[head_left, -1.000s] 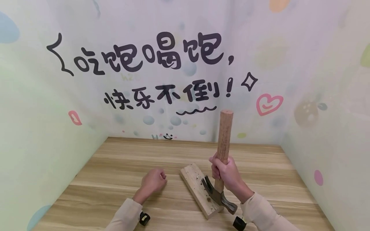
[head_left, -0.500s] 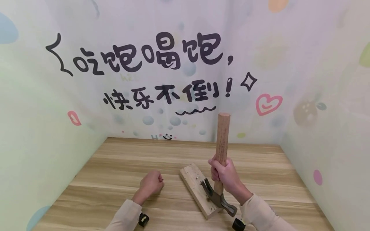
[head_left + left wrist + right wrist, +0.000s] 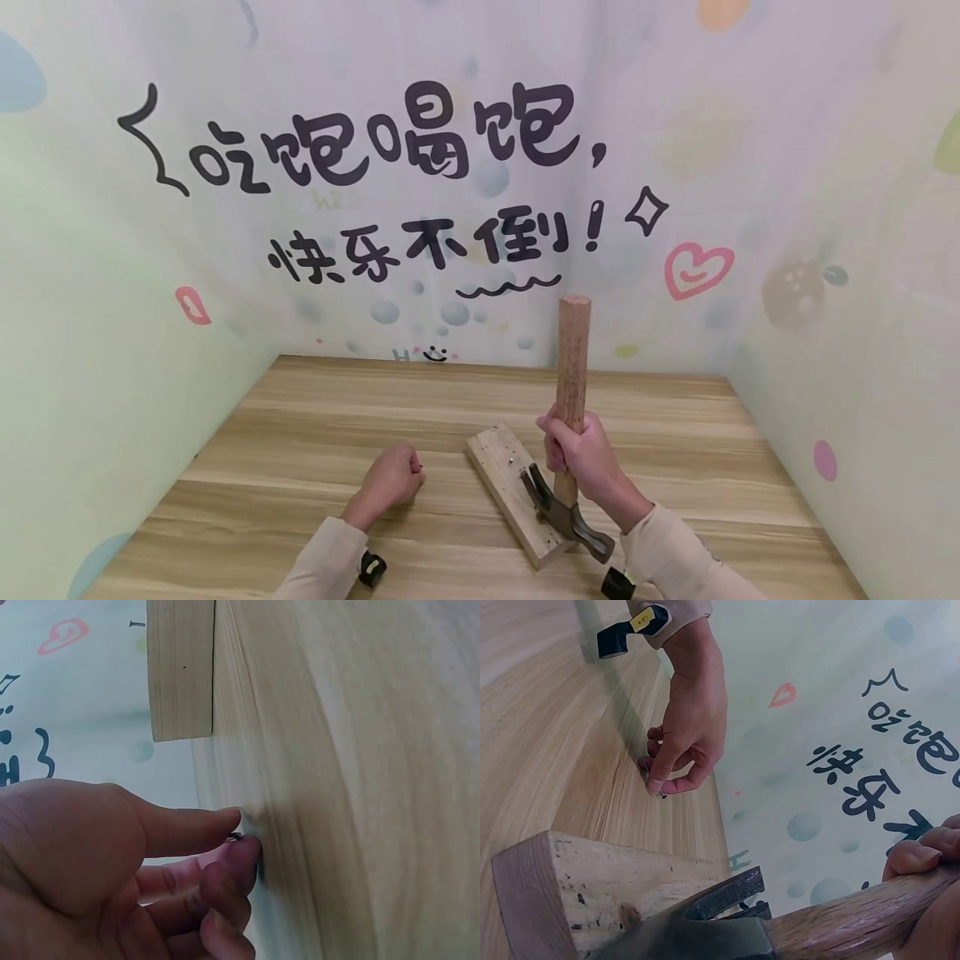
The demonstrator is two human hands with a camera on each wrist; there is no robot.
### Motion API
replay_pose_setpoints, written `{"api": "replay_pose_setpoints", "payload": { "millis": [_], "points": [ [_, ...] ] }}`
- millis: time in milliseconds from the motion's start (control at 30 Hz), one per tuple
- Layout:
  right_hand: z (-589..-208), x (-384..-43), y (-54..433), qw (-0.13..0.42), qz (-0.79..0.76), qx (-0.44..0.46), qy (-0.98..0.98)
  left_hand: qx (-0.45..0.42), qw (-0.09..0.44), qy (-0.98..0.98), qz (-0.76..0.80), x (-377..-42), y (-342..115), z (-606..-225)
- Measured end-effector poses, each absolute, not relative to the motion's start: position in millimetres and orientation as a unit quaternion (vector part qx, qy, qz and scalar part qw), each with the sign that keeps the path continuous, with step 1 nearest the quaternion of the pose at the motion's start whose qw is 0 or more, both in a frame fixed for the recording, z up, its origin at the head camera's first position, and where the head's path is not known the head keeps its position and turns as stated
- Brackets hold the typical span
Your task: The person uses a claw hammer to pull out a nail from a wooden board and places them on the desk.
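My right hand (image 3: pixel 592 454) grips a claw hammer (image 3: pixel 573 358) by its wooden handle, which points up. The hammer's metal head is at the bottom, its claw lying over a pale wooden board (image 3: pixel 513 500). Dark specks and holes mark the board's top in the right wrist view, and a small shiny nail head (image 3: pixel 512 460) shows beyond the claw. Left of the board, my left hand (image 3: pixel 392 479) rests low at the table. Its thumb and forefinger pinch a small dark nail (image 3: pixel 235 835), mostly hidden by the fingertips.
The wood-grain table (image 3: pixel 337 417) is bounded by printed fabric walls (image 3: pixel 480 183) at the back and both sides. Black wrist devices (image 3: pixel 372 568) sit at both cuffs.
The hammer handle has swung slightly left and its top has come down a little, with the claw still on the board. My left hand has shifted slightly left, still pinching the nail.
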State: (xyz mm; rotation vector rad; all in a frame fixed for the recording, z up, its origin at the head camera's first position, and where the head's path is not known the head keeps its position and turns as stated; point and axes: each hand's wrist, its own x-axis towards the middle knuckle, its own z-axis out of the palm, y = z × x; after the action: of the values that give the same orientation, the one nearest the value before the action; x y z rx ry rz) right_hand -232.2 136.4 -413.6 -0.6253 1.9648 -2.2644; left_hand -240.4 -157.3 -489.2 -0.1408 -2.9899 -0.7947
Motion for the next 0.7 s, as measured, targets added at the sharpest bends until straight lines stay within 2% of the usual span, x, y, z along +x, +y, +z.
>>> {"api": "replay_pose_setpoints", "payload": {
  "millis": [700],
  "points": [
    [-414.8,-234.0,137.7,0.037,-0.737,-0.21,0.641,-0.033,-0.004,-0.969,-0.244,-238.9,-158.6,-488.5]
  ]
}}
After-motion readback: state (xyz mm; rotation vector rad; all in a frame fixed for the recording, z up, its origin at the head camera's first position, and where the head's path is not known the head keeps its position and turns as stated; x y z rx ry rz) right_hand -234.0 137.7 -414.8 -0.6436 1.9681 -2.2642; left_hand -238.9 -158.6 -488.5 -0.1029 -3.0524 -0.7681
